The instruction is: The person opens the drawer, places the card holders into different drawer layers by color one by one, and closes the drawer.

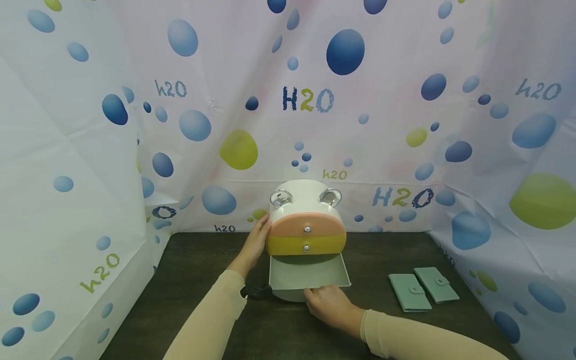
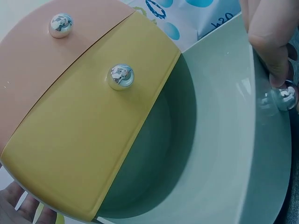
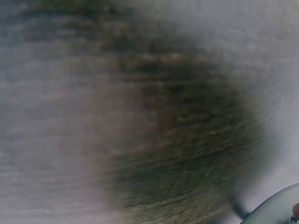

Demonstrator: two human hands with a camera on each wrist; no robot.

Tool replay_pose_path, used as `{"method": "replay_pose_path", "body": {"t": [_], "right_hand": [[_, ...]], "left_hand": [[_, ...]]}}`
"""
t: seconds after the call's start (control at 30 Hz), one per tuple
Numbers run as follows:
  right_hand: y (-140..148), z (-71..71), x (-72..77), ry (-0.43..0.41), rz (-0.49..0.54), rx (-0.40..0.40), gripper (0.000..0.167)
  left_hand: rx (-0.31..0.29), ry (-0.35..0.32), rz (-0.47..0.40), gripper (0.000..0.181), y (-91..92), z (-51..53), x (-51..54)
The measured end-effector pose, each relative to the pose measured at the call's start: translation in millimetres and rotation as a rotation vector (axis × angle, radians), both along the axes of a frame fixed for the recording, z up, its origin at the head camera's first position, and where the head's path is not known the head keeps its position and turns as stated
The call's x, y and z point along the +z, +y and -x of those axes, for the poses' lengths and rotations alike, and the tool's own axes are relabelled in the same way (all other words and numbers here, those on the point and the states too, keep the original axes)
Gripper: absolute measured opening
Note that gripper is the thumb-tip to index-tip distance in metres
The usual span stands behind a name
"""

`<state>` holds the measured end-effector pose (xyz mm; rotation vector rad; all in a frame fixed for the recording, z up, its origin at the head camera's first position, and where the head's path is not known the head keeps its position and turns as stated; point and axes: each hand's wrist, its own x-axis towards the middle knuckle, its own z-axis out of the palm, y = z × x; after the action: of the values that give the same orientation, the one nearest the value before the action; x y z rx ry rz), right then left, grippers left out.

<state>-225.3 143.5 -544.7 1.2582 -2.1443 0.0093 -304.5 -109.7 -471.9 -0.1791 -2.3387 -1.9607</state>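
A white rounded box (image 1: 302, 194) with two silver ring handles on top holds pink (image 1: 288, 225), yellow (image 1: 285, 245) and pale green drawers. The pink and yellow ones are closed; the lowest, green drawer (image 1: 306, 272), is pulled out, its bare inside showing. My left hand (image 1: 255, 245) rests against the box's left side, its fingertips (image 2: 28, 207) partly hidden behind the box in the left wrist view. With my right hand (image 1: 333, 306) I pinch the silver knob (image 2: 286, 97) on the green drawer's front. The right wrist view catches only a fingertip (image 3: 296, 210) by the drawer front (image 3: 275, 207).
Two pale green snap-closed wallets (image 1: 410, 293) (image 1: 436, 285) lie side by side on the dark table (image 1: 189, 300), right of the box. A white curtain (image 1: 387, 125) with blue and green dots stands behind the table and along both sides.
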Motion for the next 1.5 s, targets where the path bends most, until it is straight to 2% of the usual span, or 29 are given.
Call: {"method": "replay_pose_path", "body": {"t": [0.37, 0.63, 0.67, 0.83, 0.87, 0.9, 1.07, 1.2, 1.37, 1.5], "right_hand": [[1.9, -2.4, -1.8, 0.012, -0.010, -0.009, 0.032], [1.8, -6.3, 1.8, -0.032, -0.034, -0.009, 0.034], [1.9, -6.8, 2.0, -0.036, -0.040, -0.013, 0.034], [2.2, -7.8, 3.5, -0.061, -0.064, -0.017, 0.034], [2.3, -8.1, 3.9, -0.065, -0.065, -0.016, 0.033], [1.9, -8.5, 4.7, -0.064, -0.058, -0.014, 0.033], [-0.9, -11.1, 8.8, -0.048, -0.023, -0.030, 0.031], [-2.9, -11.3, 13.9, -0.104, -0.029, -0.063, 0.026], [-3.0, -11.5, 24.1, -0.248, -0.063, -0.091, 0.021], [-1.5, -12.5, 34.2, -0.336, -0.063, -0.084, 0.023]], "left_hand": [[-0.002, 0.005, 0.011, 0.063, -0.1, -0.7, -0.3], [-0.010, 0.002, 0.003, 0.063, -0.3, 0.1, -0.1], [-0.016, 0.004, 0.001, 0.062, 0.2, -3.2, 4.1], [-0.016, 0.008, -0.005, 0.062, -0.1, -2.6, 3.9], [-0.013, 0.011, -0.002, 0.062, 0.0, -3.1, 3.9], [-0.007, 0.012, 0.000, 0.063, -0.6, 0.2, -0.4], [-0.001, 0.012, 0.005, 0.062, -0.3, 0.5, 0.1], [0.003, 0.011, -0.001, 0.062, -0.2, 1.2, 0.4], [0.002, 0.007, 0.000, 0.063, -1.0, 0.7, -1.0], [0.008, -0.001, 0.003, 0.063, -1.0, -0.3, -0.7]]}}
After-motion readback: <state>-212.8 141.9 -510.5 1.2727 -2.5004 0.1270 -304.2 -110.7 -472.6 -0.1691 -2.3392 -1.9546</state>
